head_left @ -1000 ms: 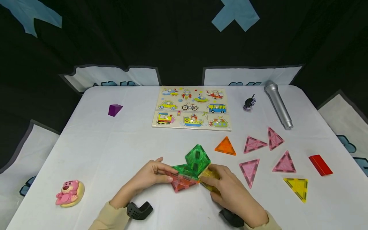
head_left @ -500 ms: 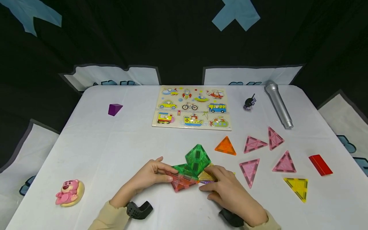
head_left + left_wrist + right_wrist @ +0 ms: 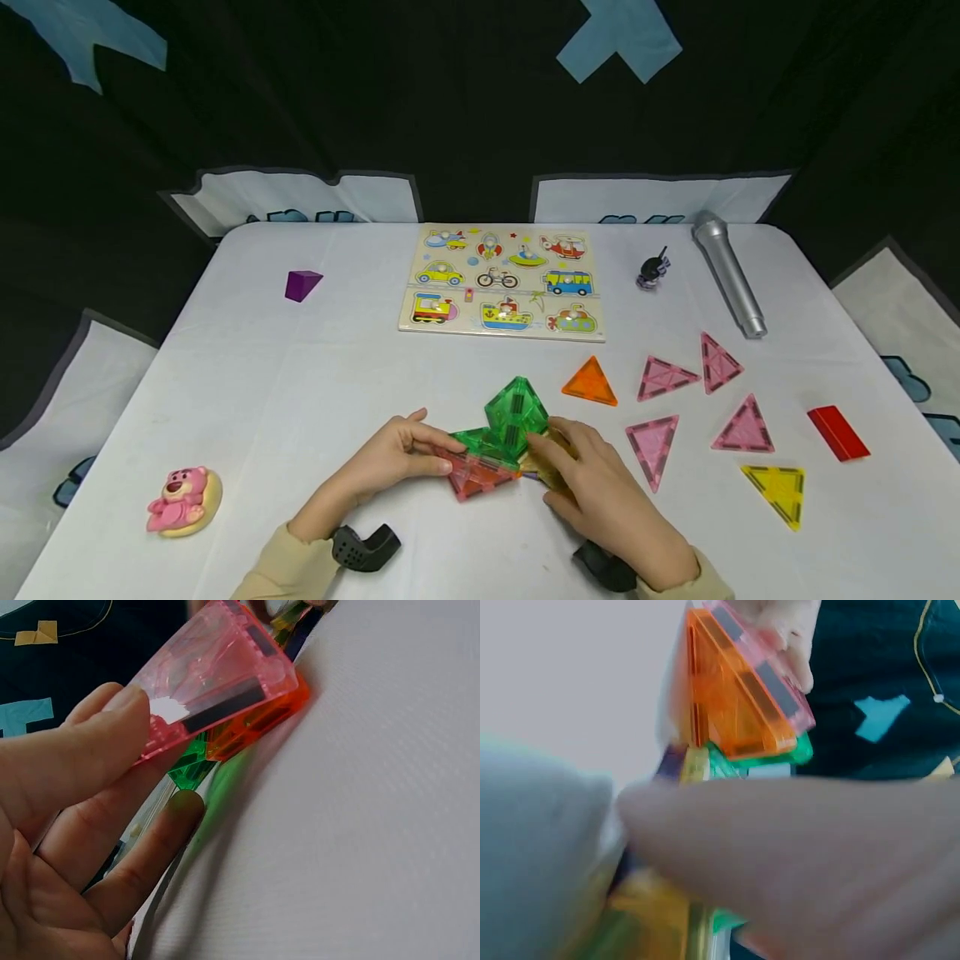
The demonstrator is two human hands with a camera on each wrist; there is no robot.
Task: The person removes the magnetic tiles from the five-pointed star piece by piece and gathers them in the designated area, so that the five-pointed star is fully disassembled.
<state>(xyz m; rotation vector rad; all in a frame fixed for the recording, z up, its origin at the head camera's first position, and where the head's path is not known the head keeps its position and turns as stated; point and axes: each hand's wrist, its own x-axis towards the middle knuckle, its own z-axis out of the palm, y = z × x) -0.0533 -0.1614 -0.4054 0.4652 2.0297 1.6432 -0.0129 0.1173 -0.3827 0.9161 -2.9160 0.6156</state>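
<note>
Near the table's front edge sits a cluster of magnetic tiles: green tiles (image 3: 516, 415) standing tilted up, a pink and orange tile stack (image 3: 472, 477) and a yellow tile (image 3: 542, 468). My left hand (image 3: 438, 454) pinches the stack from the left. The left wrist view shows its fingers (image 3: 112, 742) on the pink tile (image 3: 217, 682), with orange (image 3: 259, 724) and green (image 3: 191, 771) beneath. My right hand (image 3: 551, 467) grips the yellow tile on the right and mostly covers it. The right wrist view shows the orange tile (image 3: 735, 712) and a blurred yellow tile (image 3: 652, 915).
Loose triangles lie to the right: orange (image 3: 590, 383), several pink (image 3: 651, 446), one yellow (image 3: 776, 490). A red block (image 3: 837, 432), silver microphone (image 3: 727, 271), small dark toy (image 3: 652, 268), vehicle puzzle board (image 3: 502, 283), purple block (image 3: 302, 285) and pink bear (image 3: 180, 500) sit around.
My right hand has shifted up and left against the green tiles, turning the yellow tile and covering more of it. The left hand has held still on the stack.
</note>
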